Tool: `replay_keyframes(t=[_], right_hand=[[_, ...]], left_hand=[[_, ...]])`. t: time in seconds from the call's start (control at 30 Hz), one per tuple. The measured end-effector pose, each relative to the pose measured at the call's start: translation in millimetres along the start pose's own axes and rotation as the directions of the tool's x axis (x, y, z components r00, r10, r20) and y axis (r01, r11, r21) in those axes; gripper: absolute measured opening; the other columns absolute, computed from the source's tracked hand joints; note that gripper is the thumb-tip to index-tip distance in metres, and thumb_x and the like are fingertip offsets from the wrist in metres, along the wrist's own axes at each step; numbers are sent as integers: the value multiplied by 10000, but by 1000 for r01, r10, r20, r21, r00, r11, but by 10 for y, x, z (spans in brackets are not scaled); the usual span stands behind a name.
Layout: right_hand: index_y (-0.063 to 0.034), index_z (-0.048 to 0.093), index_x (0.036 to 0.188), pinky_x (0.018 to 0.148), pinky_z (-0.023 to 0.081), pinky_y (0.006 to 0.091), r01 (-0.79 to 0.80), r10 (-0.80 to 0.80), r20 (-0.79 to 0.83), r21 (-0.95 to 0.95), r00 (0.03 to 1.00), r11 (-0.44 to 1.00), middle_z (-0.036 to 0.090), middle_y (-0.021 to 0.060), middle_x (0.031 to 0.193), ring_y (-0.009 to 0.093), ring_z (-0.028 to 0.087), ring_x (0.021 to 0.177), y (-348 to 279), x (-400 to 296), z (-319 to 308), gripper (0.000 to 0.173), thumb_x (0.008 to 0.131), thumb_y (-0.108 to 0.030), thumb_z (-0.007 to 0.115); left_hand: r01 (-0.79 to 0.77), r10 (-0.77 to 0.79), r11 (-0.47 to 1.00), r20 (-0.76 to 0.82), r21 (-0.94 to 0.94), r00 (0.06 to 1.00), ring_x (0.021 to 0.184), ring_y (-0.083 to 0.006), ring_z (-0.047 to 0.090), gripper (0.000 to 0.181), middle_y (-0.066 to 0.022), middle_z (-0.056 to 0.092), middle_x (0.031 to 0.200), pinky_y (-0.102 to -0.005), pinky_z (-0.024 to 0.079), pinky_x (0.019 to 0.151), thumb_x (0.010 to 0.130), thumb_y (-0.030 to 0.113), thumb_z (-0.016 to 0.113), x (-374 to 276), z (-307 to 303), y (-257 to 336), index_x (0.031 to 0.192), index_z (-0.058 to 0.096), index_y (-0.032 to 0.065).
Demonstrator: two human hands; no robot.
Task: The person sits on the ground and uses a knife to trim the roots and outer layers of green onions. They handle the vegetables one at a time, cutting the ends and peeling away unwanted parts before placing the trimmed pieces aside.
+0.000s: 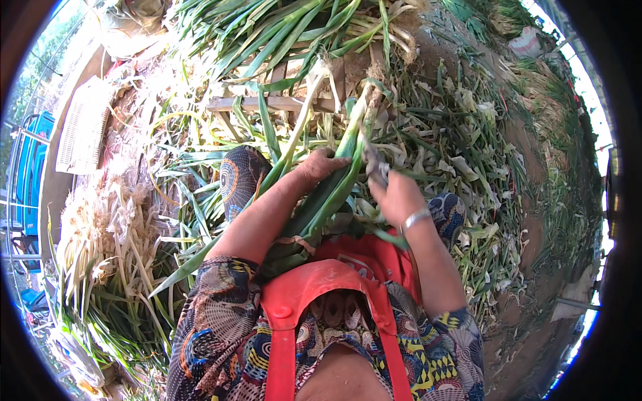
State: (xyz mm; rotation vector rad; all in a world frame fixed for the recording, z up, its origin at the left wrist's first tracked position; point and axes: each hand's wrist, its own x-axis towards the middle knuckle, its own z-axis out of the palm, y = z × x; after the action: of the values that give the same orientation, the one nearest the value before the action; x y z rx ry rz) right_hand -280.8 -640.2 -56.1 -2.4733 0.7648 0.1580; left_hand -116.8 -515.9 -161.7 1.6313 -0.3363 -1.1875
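Note:
Long green-leaved stalks, apparently leeks or large green onions (323, 200), lie slanting over my lap, their pale root ends pointing away from me. My left hand (323, 166) is closed around them at about mid-length. Beside the stalks, my right hand (396, 195) grips a small grey object (376, 163); motion blur hides what it is. A silver bracelet circles that wrist. One thinner pale stalk (303, 118) with roots stands out to the left of the held ones. The red apron (321, 280) covers my front.
Beyond the hands, more green stalks (281, 30) are heaped over a wooden slatted frame (276, 104). Stripped leaves (471, 165) cover the ground at right. A rooted pile (115, 240) lies at left, near a white plastic crate (85, 125). A blue vehicle (35, 170) stands past the low ledge.

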Motion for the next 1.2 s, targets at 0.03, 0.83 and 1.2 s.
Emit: replay_keyframes(t=[0.03, 0.83, 1.2], right_hand=[[15, 648, 886, 741, 498, 488, 6, -2, -77, 47, 997, 999, 638, 265, 835, 430, 616, 820, 98, 178, 53, 359, 836, -339, 620], [-14, 624, 975, 752, 503, 476, 175, -174, -72, 3, 982, 985, 648, 244, 876, 416, 623, 836, 35, 29, 275, 312, 835, -293, 625], [13, 657, 934, 789, 511, 453, -17, 4, -142, -94, 990, 995, 651, 249, 931, 389, 637, 882, -111, 917, 278, 369, 853, -343, 607]], left_hand=[[-21, 21, 1000, 7, -5, 1000, 791, -197, 645, 544, -142, 659, 959, -338, 529, 728, 799, 339, 721, 39, -42, -7, 1145, 558, -47], [205, 183, 681, -435, 703, 882, 1006, -401, 603, 634, -290, 552, 1128, -465, 505, 836, 783, 231, 631, -71, 115, -180, 1296, 328, 12], [202, 184, 661, -417, 722, 890, 972, -387, 615, 799, -271, 515, 1155, -451, 522, 804, 768, 363, 714, -50, 164, -254, 1326, 279, -7]])
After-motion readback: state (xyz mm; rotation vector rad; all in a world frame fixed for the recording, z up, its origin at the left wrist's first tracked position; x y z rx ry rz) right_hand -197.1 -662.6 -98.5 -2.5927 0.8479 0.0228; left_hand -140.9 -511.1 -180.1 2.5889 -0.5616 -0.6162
